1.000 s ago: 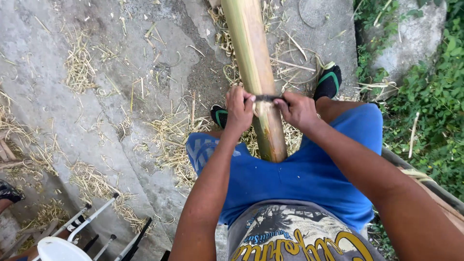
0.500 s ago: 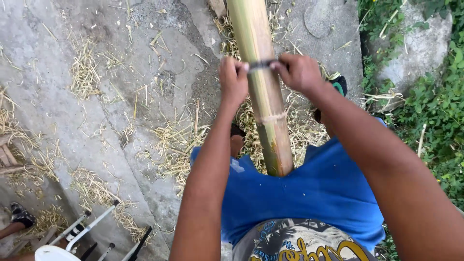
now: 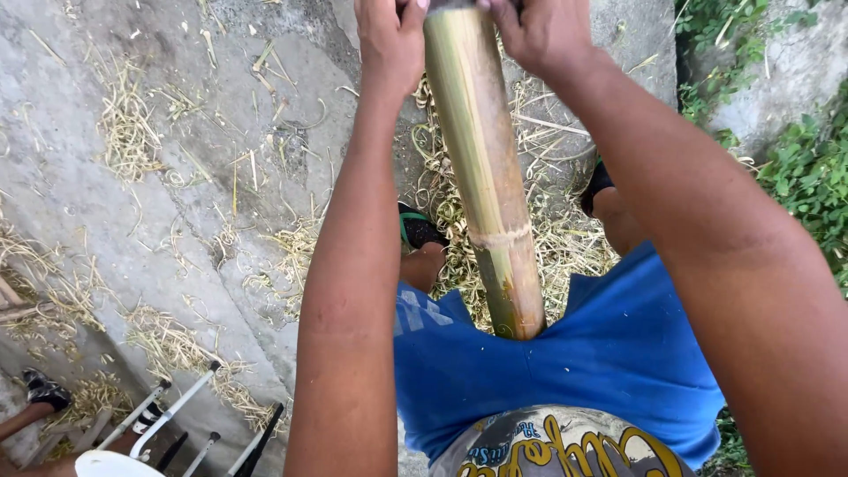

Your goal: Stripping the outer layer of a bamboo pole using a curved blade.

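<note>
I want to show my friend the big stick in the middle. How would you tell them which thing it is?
Start at the person's blue shorts. The bamboo pole sticks out from between the legs and runs up to the left hand and right hand. It is the only thick, smooth, yellow-green thing here; the straw shavings around it are thin and dry.

Layout as I see it: bamboo pole runs forward between my knees; left hand left of its far part, right hand right. Shavings beneath. Stool legs lower left; plants right.
</note>
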